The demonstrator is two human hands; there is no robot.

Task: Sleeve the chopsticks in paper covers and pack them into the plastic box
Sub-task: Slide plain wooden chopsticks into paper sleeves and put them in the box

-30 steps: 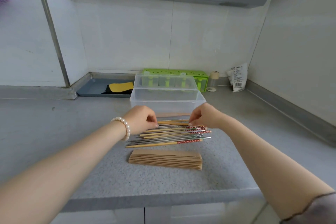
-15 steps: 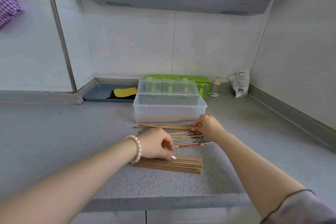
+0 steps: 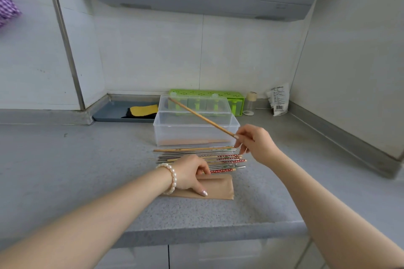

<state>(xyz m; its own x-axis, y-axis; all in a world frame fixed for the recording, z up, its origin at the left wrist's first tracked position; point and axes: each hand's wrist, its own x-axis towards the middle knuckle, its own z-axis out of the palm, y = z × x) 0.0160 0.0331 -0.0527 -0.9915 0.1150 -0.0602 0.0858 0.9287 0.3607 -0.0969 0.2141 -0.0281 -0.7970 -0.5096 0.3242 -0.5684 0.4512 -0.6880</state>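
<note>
Sleeving step: right hand [image 3: 258, 146] pinched 1 bamboo chopstick [image 3: 202, 117] above the plastic box [image 3: 195, 131]. Left hand [image 3: 190, 172] fingers gripped paper covers [image 3: 220, 188] in front of box. Next, probably: feed tip into cover mouth.

Clear plastic box [image 3: 196, 131], speckled countertop [image 3: 87, 170]

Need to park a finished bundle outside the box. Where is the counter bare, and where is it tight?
Bare: counter left of the loose chopsticks, and right of them toward the wall. Tight: the middle, where plastic box, chopsticks, paper covers, left hand and right hand sit close together.
</note>
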